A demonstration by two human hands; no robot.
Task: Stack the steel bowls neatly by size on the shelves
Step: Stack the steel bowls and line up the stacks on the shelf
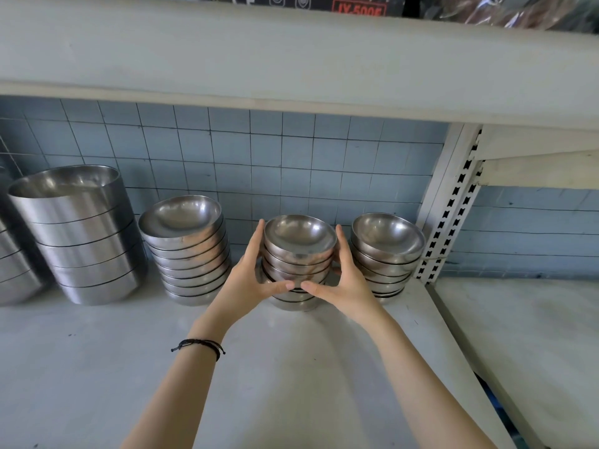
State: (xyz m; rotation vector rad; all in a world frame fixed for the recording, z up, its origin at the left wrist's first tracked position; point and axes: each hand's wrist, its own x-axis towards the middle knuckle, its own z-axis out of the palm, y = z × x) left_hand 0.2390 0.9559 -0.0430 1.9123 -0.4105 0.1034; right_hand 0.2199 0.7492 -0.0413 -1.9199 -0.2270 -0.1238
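Several stacks of steel bowls stand along the back of a grey shelf (pixel 129 367). The middle stack of small bowls (pixel 299 244) is clasped from both sides: my left hand (pixel 249 280) presses its left flank and my right hand (pixel 343 280) its right flank, thumbs nearly meeting in front. To its right stands another small-bowl stack (pixel 387 251), leaning slightly. On its left is a medium-bowl stack (pixel 188 251), tilted to the left. A large-bowl stack (pixel 84 234) stands at the far left, with part of one more stack (pixel 13 270) at the frame edge.
A blue tiled wall backs the shelf. An upper shelf board (pixel 291 59) overhangs the stacks, with boxes and wrapped goods on it. A white slotted upright post (pixel 453 205) stands just right of the bowls, and another shelf bay (pixel 534 335) lies beyond it.
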